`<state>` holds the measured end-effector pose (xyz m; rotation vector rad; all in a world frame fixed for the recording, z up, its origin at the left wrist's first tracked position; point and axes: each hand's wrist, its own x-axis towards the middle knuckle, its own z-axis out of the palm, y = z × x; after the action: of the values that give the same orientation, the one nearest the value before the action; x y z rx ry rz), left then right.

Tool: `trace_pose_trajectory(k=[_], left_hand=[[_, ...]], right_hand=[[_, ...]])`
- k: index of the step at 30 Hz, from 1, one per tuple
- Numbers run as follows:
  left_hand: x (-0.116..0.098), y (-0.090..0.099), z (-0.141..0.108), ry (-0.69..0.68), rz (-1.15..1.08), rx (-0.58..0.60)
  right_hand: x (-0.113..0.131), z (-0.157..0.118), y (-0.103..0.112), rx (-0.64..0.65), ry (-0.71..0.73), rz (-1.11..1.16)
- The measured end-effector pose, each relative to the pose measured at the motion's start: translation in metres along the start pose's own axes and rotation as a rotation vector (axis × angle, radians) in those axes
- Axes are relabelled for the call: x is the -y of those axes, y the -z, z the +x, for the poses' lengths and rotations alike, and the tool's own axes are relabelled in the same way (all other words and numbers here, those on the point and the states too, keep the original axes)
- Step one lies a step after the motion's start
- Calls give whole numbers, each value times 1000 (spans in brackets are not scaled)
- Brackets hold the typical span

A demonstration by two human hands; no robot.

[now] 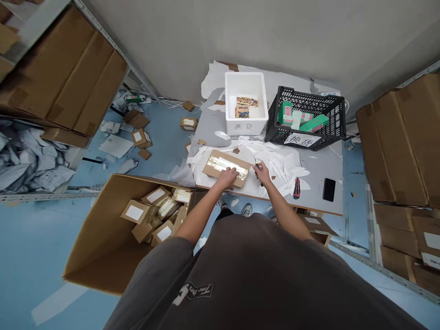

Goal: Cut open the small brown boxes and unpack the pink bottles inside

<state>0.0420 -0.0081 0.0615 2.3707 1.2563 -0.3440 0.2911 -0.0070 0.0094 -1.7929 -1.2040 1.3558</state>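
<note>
A small brown cardboard box (215, 170) with shiny clear tape across its top lies at the table's front edge, tilted slightly. My left hand (227, 178) grips it from the near side, fingers over the taped top. Just right of the box, my right hand (262, 173) is closed around a slim black-and-yellow utility knife (257, 164), its thin tip pointing away from me. White paper scraps (275, 160) spread under and around the box. Farther right lie a red-and-black cutter (296, 188) and a black phone (329, 189).
Behind the box stand a white foam bin (246, 127) with small packets and a black plastic crate (271, 130) holding green-and-pink boxes. A large open carton (103, 238) of small parcels is at my left. Shelves with cartons (395, 151) flank both sides.
</note>
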Motion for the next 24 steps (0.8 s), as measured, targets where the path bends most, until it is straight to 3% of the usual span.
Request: trace_pose_trajectory(k=[4,8,11,18,21,24], left_hand=[[-3,-1,23,9,74,58],[-6,-1,34,6,116,74],[-4,-5,29,-6,117,40],[4,-8,27,15,55,106],[4,-4,35,36,54,130],[4,-3,40,34,43,143]], right_hand=[[-29,-53,2,90,-85,123],[-37,-70,3,173,-96,-11],[-32,-59,4,207,-43,-188],[-8,-22,-1,342,84,-705],[-7,-12,2,318,70,-735],[-11,-5,9,414,-3,-556]])
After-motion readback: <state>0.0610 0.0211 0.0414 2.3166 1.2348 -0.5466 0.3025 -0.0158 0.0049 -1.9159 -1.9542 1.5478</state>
